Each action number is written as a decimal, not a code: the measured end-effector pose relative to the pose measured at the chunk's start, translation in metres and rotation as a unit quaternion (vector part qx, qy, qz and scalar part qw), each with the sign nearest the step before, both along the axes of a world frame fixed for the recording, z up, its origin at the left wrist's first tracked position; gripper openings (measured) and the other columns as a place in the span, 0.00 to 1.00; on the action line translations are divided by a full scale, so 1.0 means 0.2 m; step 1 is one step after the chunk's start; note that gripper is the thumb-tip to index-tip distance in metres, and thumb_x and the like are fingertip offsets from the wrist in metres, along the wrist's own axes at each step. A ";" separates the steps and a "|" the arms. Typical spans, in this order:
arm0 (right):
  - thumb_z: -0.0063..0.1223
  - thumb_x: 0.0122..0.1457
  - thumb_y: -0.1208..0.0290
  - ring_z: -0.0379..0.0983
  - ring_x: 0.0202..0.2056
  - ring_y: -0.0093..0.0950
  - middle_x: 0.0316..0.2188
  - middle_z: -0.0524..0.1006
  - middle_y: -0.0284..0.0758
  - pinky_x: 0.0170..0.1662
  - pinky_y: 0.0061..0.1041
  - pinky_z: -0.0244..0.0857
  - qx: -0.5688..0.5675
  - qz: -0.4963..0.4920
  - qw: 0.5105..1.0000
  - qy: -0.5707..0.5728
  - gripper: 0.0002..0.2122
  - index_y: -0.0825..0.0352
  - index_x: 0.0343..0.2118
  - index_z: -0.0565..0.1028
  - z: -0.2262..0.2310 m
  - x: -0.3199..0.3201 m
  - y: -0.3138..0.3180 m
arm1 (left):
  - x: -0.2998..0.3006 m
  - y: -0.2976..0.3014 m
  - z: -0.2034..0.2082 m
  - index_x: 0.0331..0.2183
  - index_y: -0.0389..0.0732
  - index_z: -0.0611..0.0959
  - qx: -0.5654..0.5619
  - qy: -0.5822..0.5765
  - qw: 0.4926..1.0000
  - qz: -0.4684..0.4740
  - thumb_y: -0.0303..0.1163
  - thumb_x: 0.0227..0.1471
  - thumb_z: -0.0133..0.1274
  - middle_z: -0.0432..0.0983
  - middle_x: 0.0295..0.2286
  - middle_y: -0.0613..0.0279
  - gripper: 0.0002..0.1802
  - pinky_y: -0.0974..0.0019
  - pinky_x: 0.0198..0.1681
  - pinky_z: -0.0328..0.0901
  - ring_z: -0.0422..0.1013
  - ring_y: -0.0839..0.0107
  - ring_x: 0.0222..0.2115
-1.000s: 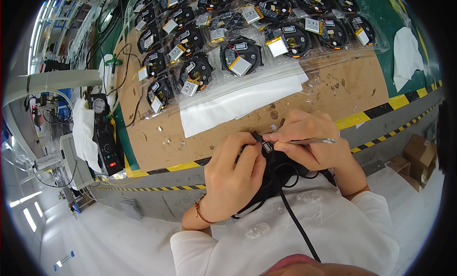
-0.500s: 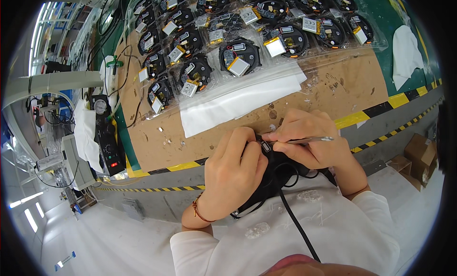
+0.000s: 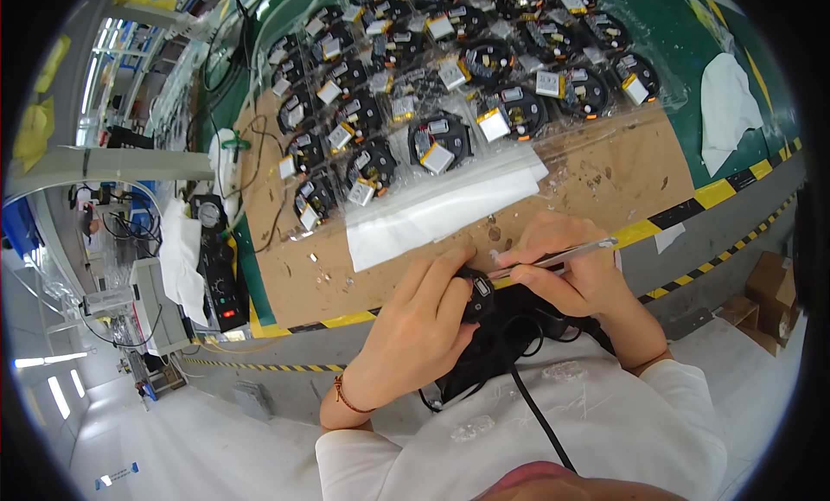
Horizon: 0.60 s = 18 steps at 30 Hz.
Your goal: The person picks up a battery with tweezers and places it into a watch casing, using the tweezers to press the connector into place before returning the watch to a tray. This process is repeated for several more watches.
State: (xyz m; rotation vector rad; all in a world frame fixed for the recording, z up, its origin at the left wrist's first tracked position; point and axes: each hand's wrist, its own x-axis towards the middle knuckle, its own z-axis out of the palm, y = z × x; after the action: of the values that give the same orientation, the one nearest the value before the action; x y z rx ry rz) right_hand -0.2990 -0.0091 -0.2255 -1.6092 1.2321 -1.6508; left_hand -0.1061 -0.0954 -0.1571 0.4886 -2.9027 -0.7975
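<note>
My left hand (image 3: 411, 324) is closed around a small black device part (image 3: 478, 300), held up in front of the table's near edge. A small pale rectangle shows on the part's face; the fingers cover much of the rest. My right hand (image 3: 566, 263) pinches a pair of metal tweezers (image 3: 575, 251), whose tips point left to the part's upper edge. Whether the tips touch it I cannot tell. Beyond both hands, a clear plastic tray (image 3: 571, 114) bears several round black housings (image 3: 439, 140) with silver battery packs and small circuit boards.
White paper (image 3: 445, 214) lies along the tray's front on brown board (image 3: 622, 168). Yellow-black tape (image 3: 674, 216) marks the table edge. A black control box (image 3: 222, 285) with a red light stands left. Black cable (image 3: 527, 397) hangs before my shirt. Cardboard boxes (image 3: 769, 293) sit right.
The black part has turned so more of its face shows beside my left fingers. The tweezers now slope more, with their rear end higher. The whole view has shifted slightly.
</note>
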 end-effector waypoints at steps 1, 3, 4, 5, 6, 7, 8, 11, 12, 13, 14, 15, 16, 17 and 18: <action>0.57 0.53 0.79 0.74 0.25 0.26 0.26 0.78 0.36 0.28 0.20 0.65 -0.005 0.011 1.000 0.015 0.07 0.67 0.35 0.73 0.00 -0.01 0.00 | 0.01 0.00 0.00 0.34 0.31 0.72 -0.010 -0.007 1.000 -0.012 0.24 0.29 0.64 0.68 0.42 0.49 0.26 0.58 0.44 0.64 0.66 0.51 0.42; 0.54 0.54 0.80 0.76 0.27 0.28 0.28 0.77 0.38 0.29 0.22 0.68 -0.037 0.005 0.999 -0.027 0.08 0.68 0.37 0.71 -0.03 0.00 0.01 | 0.00 -0.03 0.00 0.35 0.33 0.74 -0.014 0.002 1.000 -0.005 0.23 0.27 0.66 0.70 0.42 0.50 0.27 0.59 0.43 0.65 0.67 0.51 0.42; 0.51 0.56 0.82 0.77 0.28 0.29 0.31 0.76 0.41 0.31 0.23 0.71 -0.057 0.001 0.996 -0.071 0.09 0.69 0.39 0.68 -0.05 0.01 0.02 | 0.00 -0.04 0.01 0.35 0.34 0.75 -0.006 0.009 1.000 0.001 0.23 0.26 0.67 0.71 0.43 0.52 0.28 0.59 0.42 0.66 0.68 0.51 0.42; 0.51 0.56 0.82 0.77 0.28 0.29 0.31 0.76 0.41 0.31 0.23 0.71 -0.063 0.000 0.996 -0.068 0.09 0.69 0.39 0.68 -0.06 0.03 0.02 | -0.02 -0.05 0.03 0.35 0.34 0.75 -0.013 0.013 1.000 -0.001 0.23 0.26 0.67 0.71 0.43 0.52 0.28 0.59 0.42 0.66 0.68 0.51 0.42; 0.52 0.56 0.82 0.76 0.27 0.27 0.29 0.78 0.39 0.30 0.22 0.67 -0.070 -0.029 0.988 -0.131 0.08 0.69 0.38 0.69 -0.07 0.04 0.03 | -0.04 -0.07 0.06 0.35 0.35 0.76 -0.005 0.027 1.000 0.007 0.24 0.26 0.67 0.72 0.41 0.53 0.27 0.59 0.42 0.66 0.68 0.52 0.41; 0.53 0.56 0.81 0.75 0.27 0.24 0.27 0.79 0.37 0.30 0.21 0.64 -0.075 -0.057 0.976 -0.194 0.07 0.70 0.37 0.71 -0.08 0.06 0.02 | -0.05 -0.10 0.09 0.35 0.36 0.77 0.004 0.041 0.999 0.014 0.25 0.27 0.67 0.73 0.39 0.54 0.26 0.60 0.41 0.66 0.69 0.53 0.39; 0.53 0.56 0.81 0.75 0.27 0.24 0.27 0.79 0.37 0.30 0.21 0.64 -0.082 -0.057 0.976 -0.192 0.07 0.70 0.37 0.71 -0.09 0.07 0.02 | -0.07 -0.13 0.13 0.35 0.36 0.77 -0.003 0.044 0.999 0.012 0.25 0.27 0.67 0.73 0.39 0.54 0.26 0.60 0.41 0.66 0.69 0.53 0.39; 0.51 0.57 0.81 0.74 0.27 0.22 0.26 0.80 0.36 0.31 0.20 0.62 -0.067 -0.068 0.980 -0.172 0.05 0.70 0.37 0.72 -0.09 0.07 0.04 | -0.14 -0.28 0.22 0.34 0.38 0.78 -0.098 0.117 0.986 0.070 0.29 0.31 0.66 0.74 0.33 0.56 0.22 0.65 0.36 0.67 0.71 0.62 0.33; 0.51 0.57 0.81 0.73 0.26 0.22 0.25 0.80 0.35 0.31 0.20 0.61 -0.028 -0.058 0.977 -0.203 0.05 0.69 0.37 0.72 -0.09 0.08 0.05 | -0.19 -0.36 0.23 0.34 0.38 0.79 -0.104 0.119 0.983 0.093 0.30 0.32 0.66 0.74 0.31 0.57 0.21 0.67 0.35 0.67 0.72 0.64 0.31; 0.51 0.57 0.81 0.72 0.26 0.21 0.23 0.80 0.34 0.32 0.20 0.61 0.008 -0.041 0.971 -0.235 0.05 0.69 0.37 0.72 -0.07 0.09 0.04 | -0.21 -0.43 0.24 0.34 0.37 0.78 -0.083 0.135 0.980 0.124 0.31 0.34 0.66 0.74 0.31 0.59 0.21 0.70 0.33 0.66 0.71 0.67 0.29; 0.51 0.57 0.81 0.72 0.26 0.21 0.23 0.80 0.34 0.32 0.20 0.61 0.003 -0.039 0.972 -0.230 0.05 0.69 0.37 0.72 -0.07 0.07 0.04 | -0.26 -0.50 0.22 0.34 0.36 0.78 -0.116 0.116 0.976 0.145 0.35 0.35 0.66 0.74 0.30 0.52 0.23 0.61 0.36 0.68 0.73 0.57 0.30; 0.48 0.58 0.83 0.76 0.29 0.27 0.29 0.75 0.38 0.33 0.24 0.69 -0.015 -0.024 0.990 -0.136 0.06 0.70 0.38 0.68 -0.08 0.04 0.04 | -0.29 -0.58 0.20 0.34 0.35 0.78 -0.136 0.123 0.973 0.143 0.36 0.35 0.66 0.74 0.30 0.51 0.23 0.61 0.36 0.68 0.73 0.56 0.31; 0.44 0.60 0.84 0.79 0.32 0.33 0.35 0.71 0.42 0.34 0.27 0.77 -0.030 -0.014 0.999 -0.039 0.07 0.71 0.40 0.63 -0.09 0.02 0.04 | -0.33 -0.65 0.15 0.34 0.34 0.79 -0.153 0.130 0.970 0.137 0.38 0.35 0.66 0.74 0.30 0.50 0.24 0.60 0.36 0.68 0.74 0.56 0.32; 0.44 0.60 0.84 0.79 0.32 0.33 0.35 0.71 0.42 0.34 0.27 0.77 -0.036 -0.014 0.999 -0.035 0.07 0.71 0.40 0.63 -0.09 0.01 0.04 | -0.36 -0.69 0.13 0.34 0.34 0.79 -0.158 0.135 0.969 0.137 0.38 0.35 0.66 0.74 0.30 0.50 0.24 0.60 0.36 0.68 0.74 0.56 0.32; 0.44 0.60 0.84 0.79 0.32 0.32 0.35 0.71 0.43 0.34 0.26 0.76 -0.036 -0.014 0.999 -0.027 0.07 0.71 0.40 0.64 -0.09 0.02 0.04 | -0.39 -0.72 0.11 0.34 0.33 0.79 -0.156 0.103 0.971 0.146 0.40 0.35 0.67 0.75 0.30 0.49 0.25 0.60 0.37 0.68 0.74 0.55 0.32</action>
State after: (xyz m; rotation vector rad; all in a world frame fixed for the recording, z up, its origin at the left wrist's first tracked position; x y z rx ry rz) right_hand -0.2958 -0.0021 -0.2435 -1.5861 1.1853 -1.7618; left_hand -0.1844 -0.2398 -0.1352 0.7265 -2.6093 -0.3210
